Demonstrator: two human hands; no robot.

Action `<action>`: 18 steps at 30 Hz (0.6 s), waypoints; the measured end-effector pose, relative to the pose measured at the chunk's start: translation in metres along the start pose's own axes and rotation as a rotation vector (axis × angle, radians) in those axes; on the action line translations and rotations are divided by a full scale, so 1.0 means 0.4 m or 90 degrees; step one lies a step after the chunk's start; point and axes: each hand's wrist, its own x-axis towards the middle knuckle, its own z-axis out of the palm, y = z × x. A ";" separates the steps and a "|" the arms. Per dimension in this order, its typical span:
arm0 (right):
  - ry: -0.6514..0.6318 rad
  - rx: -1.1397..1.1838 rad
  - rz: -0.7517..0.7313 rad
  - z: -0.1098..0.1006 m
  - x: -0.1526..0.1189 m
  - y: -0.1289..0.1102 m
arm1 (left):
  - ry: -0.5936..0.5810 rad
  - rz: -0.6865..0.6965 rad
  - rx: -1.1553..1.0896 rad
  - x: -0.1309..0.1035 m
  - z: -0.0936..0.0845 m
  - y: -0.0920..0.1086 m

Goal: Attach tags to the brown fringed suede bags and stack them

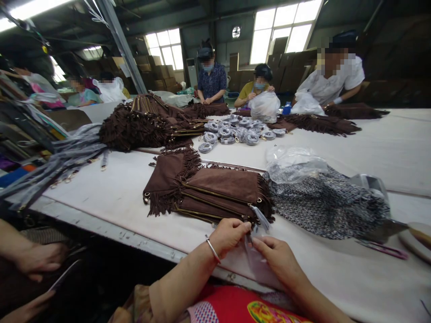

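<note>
From where I stand, the left hand (pixel 232 234) is nearly closed, its thumb and forefinger pinching a small dark piece (pixel 249 238) just off the near edge of the brown fringed pouches (pixel 229 186). Facing it, the right hand (pixel 281 259) is partly curled, thumb against fingertips on a strip of clear plastic (pixel 254 255) that hangs between the two; what exactly lies under those fingertips I cannot tell.

The pouches lie overlapped just beyond the left hand, gold zippers (pixel 215 199) showing one behind another, probably so each end is easy to reach without lifting the stack. A wrapped tassel (pixel 261 217) sticks out just beyond both hands. Holding the little piece from two sides likely keeps it steady and in plain sight.

The left forearm comes up from below at a slant, bracelet (pixel 213 249) at the wrist, knuckles upward; the right reaches in from the other side, wrist low, so the fingertips nearly meet over the table (pixel 175 235). Patterned cloth (pixel 323 202) lies beyond and to the right of the right hand, and coiled straps (pixel 232 130) sit farther off, past the pouches.
</note>
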 end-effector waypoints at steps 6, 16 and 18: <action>0.017 0.141 0.052 0.043 0.018 0.013 | -0.017 -0.115 -0.099 -0.061 -0.004 -0.027; 0.017 0.262 0.116 0.049 0.030 0.003 | 0.111 0.065 0.083 -0.035 -0.023 -0.021; 0.020 0.263 0.123 0.045 0.036 0.000 | 0.135 0.092 0.121 -0.015 -0.031 -0.011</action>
